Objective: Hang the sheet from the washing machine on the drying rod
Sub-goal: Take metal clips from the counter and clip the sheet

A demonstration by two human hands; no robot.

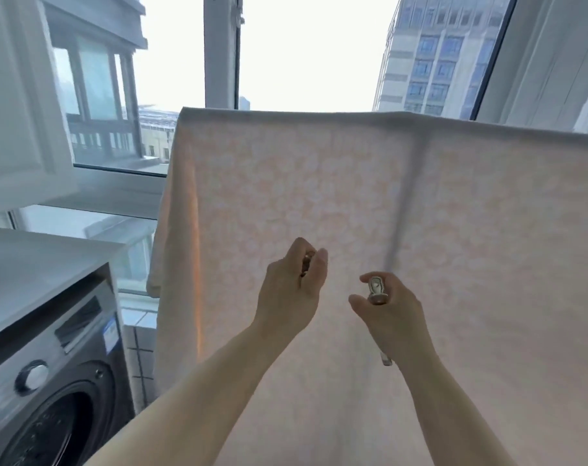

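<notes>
A pale pink patterned sheet [353,183] hangs draped over the drying rod, which is hidden under its top fold. It fills the middle and right of the view. Both my hands are raised in front of the sheet at mid height. My left hand [292,287] is closed around a small metal piece [306,264]. My right hand [391,307] grips a silvery metal handle [376,290] with a round knob; a metal bar [385,359] sticks out below the wrist. The washing machine [50,381] stands at the lower left, its dark round door partly in view.
A white counter top [33,260] covers the machine, and a white cabinet [16,95] hangs above it on the left. Large windows with a white frame post [220,52] lie behind the sheet, with high buildings outside. A tiled ledge [139,358] sits between machine and sheet.
</notes>
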